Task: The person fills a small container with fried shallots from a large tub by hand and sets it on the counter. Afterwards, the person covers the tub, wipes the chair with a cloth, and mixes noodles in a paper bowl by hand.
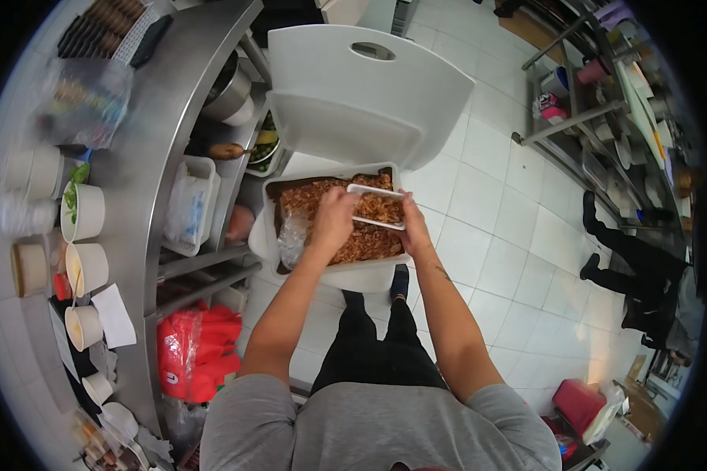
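Observation:
A large white tub [269, 196] holds brown shredded food [361, 250] that looks like cooked meat, with a clear plastic bag [293, 239] lying at its left side. Above this food is a small white tray [381, 224] filled with the same brown shreds. My right hand [416, 226] grips the tray's right end, thumb on the rim. At the tray's left end, my left hand [335, 220] has its fingers curled over the edge and the food; what they pinch is hidden. The tub rests on a white plastic chair [353, 94].
To the left runs a steel counter [161, 102] with several white paper bowls [86, 267]. Below it, a shelf holds a white basket [200, 204] and red plastic bags [196, 349]. A metal rack [577, 122] and another person's legs [628, 255] are at the right, on white floor tiles.

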The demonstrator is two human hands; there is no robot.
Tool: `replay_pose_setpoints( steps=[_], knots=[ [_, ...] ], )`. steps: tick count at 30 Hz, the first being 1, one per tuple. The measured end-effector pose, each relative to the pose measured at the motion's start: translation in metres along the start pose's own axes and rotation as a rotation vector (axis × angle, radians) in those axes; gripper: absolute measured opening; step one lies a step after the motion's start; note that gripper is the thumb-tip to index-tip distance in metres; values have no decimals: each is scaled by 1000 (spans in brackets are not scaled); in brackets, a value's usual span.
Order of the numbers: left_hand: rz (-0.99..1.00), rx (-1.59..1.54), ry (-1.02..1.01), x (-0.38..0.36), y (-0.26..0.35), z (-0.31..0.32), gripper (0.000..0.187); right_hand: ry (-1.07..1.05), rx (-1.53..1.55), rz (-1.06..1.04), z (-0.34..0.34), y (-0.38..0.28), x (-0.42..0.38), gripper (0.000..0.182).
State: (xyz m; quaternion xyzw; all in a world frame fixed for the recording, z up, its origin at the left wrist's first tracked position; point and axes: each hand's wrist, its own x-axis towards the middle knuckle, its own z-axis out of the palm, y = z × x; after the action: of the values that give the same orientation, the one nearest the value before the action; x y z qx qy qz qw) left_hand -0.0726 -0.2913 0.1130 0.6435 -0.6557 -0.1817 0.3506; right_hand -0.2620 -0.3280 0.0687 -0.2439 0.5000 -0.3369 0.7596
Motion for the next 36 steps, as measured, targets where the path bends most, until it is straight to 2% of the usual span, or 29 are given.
replay_pose_setpoints(
  steps=[1,3,6,7,9,12,15,21,24,27,30,34,36],
  knots=[
    [-37,-24,16,2,-9,-3,24,31,21,-26,-5,-4,-4,79],
    [-290,22,-103,3,-30,-6,20,91,62,-77,-13,-12,-12,80],
    [-322,124,-373,2,-72,38,23,94,122,-74,-23,-8,-14,79],
    [-183,176,-412,2,-72,67,34,94,150,-68,-26,-4,-9,79],
    [-137,438,-615,5,-55,85,46,98,152,-87,-27,-1,-8,81],
    [-195,572,-833,7,-27,89,50,85,160,-97,-26,-1,-9,79],
    [-177,545,-905,3,-29,96,49,82,166,-80,-24,-5,-9,79],
    [-148,496,-785,-9,-40,84,48,95,126,-87,-23,-6,-12,74],
    [-113,512,-725,-15,-48,98,43,91,100,-85,-22,-4,-13,74],
    [-128,371,-544,-24,-50,94,33,98,103,-72,-23,-8,-14,74],
    [-277,53,-427,-32,-59,70,22,103,85,-55,-21,-6,-12,75],
    [-456,-431,-243,-39,-52,25,20,132,-7,-34,-16,0,-5,76],
    [-316,-293,-253,-26,-24,-10,23,139,-65,-18,-13,3,-6,77]
  ],
)
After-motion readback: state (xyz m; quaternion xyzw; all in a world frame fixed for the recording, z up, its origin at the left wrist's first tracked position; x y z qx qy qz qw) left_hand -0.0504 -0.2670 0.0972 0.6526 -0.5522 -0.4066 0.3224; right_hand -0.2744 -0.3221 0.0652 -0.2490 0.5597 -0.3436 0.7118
